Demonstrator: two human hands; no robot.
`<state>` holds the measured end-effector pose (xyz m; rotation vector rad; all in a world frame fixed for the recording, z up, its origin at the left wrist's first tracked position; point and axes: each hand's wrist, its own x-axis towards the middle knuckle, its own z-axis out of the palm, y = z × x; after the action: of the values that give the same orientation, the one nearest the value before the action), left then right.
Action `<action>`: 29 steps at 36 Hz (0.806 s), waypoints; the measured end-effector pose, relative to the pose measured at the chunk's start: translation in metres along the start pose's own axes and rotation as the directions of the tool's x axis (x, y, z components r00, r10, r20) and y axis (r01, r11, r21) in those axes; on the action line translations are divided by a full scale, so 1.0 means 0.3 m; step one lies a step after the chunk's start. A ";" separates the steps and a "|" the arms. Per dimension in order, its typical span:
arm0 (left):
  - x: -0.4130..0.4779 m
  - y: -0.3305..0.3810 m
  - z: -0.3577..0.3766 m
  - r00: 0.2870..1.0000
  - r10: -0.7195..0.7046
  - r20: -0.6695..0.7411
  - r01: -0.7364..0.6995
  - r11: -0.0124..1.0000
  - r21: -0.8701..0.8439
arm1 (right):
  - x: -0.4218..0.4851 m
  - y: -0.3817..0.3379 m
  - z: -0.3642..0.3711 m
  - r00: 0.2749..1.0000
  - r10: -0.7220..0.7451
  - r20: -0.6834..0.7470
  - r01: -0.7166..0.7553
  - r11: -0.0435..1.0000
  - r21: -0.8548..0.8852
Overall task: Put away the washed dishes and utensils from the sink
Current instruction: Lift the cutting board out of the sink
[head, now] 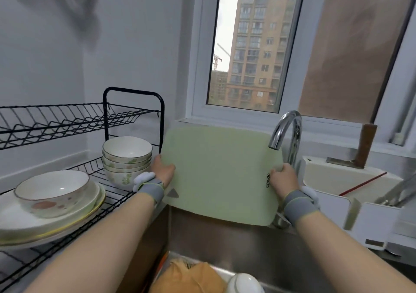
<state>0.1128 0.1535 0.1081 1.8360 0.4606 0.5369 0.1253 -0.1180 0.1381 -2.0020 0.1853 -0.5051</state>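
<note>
Flanking the cutting board [220, 175]: faucet [286, 130], stacked bowls [127, 157].

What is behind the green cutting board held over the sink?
Above the cutting board, gripped by the left hand and right hand, the window sill shows. Whatever lies directly behind the board is covered. The faucet spout is in front, not behind.

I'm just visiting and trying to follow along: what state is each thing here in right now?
Cutting board: upright over the sink, held at both side edges.
Left hand: grips the board's left edge.
Right hand: grips its right edge.
Faucet: no water running.
Small bowls: stacked upright on the rack, lower shelf.
Plates: stacked there too, a bowl on top.
</note>
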 end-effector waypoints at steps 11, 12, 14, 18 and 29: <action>0.160 -0.070 0.097 1.000 0.015 -0.023 -0.016 0.999 -0.028 | 0.224 -0.003 0.163 0.994 0.105 -0.035 -0.105 0.994 -0.003; 0.174 -0.081 0.110 0.999 0.015 -0.030 -0.015 1.000 -0.023 | 0.222 -0.001 0.170 0.993 0.119 -0.016 -0.119 0.993 -0.015; 0.172 -0.077 0.123 0.999 0.014 -0.035 -0.014 1.000 -0.009 | 0.243 0.023 0.197 0.989 0.151 -0.005 -0.151 0.987 -0.051; 0.184 -0.068 0.145 0.999 0.048 -0.023 -0.048 0.999 -0.023 | 0.261 0.029 0.216 0.983 0.181 -0.031 -0.183 0.978 -0.100; 0.250 -0.058 0.196 0.997 0.065 -0.040 -0.064 0.997 0.034 | 0.291 0.034 0.236 0.967 0.210 -0.146 -0.224 0.971 -0.086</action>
<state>0.2069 0.1550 0.0852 1.8795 0.4417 0.6150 0.2349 -0.0950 0.1247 -2.0164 0.5194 -0.4991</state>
